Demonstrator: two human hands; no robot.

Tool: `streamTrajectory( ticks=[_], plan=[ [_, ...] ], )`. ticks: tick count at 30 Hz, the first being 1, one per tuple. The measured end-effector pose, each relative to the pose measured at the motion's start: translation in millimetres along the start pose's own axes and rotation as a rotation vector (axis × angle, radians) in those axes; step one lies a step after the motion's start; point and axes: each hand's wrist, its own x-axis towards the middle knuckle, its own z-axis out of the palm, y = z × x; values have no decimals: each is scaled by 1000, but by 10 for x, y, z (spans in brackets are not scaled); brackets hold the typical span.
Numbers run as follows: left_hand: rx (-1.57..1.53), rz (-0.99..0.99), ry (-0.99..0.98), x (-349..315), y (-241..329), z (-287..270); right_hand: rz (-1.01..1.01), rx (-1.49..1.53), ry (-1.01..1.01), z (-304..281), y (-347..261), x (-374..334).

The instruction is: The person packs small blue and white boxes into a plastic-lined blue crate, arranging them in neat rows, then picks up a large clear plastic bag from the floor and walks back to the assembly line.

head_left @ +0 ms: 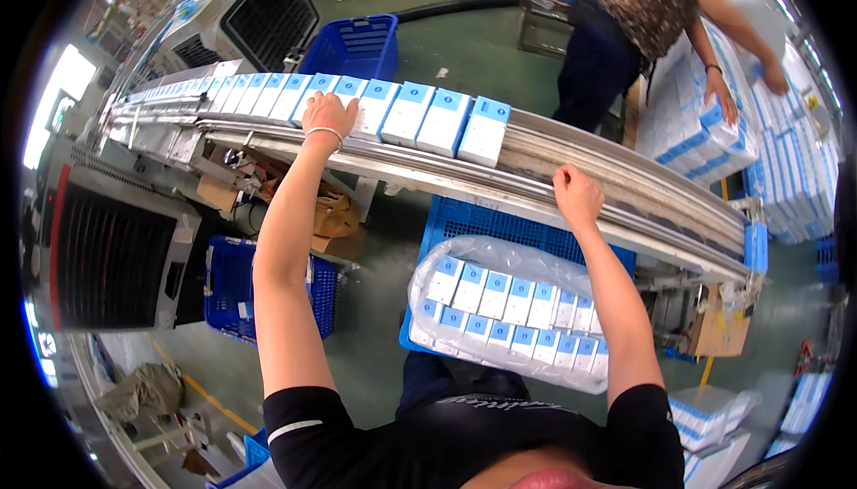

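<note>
A long row of white-and-blue cartons [440,123] stands upright on the conveyor [625,181]. My left hand [328,119] rests against cartons in the middle of the row, its fingers apart and bent over their near upper edges. To the right of the last carton [485,131], my right hand [578,196] is closed in a fist above the conveyor's near rail; I see nothing in it. Below, a clear plastic bag [571,279] lined with two rows of similar cartons [495,292] sits on a blue crate [446,221], partly behind my right forearm.
A blue basket [361,47] stands behind the conveyor, another blue basket [230,288] at its near left. Across the belt a person [638,16] handles stacked cartons [683,123]. Large grey machines [116,239] flank the left. A cardboard box [719,324] sits under the conveyor's right end.
</note>
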Motion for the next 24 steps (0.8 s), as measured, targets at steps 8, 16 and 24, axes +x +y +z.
streamTrajectory(
  ticks=[8,16,24],
  plan=[
    [-123,-2,-329,278,689,-137,181,525,-186,290,-153,559],
    [-381,48,-267,-129,948,268,265,794,-417,-112,-86,548],
    [-435,171,-259,-478,1877,263,176,-10,-242,-815,1606,877]
  ],
)
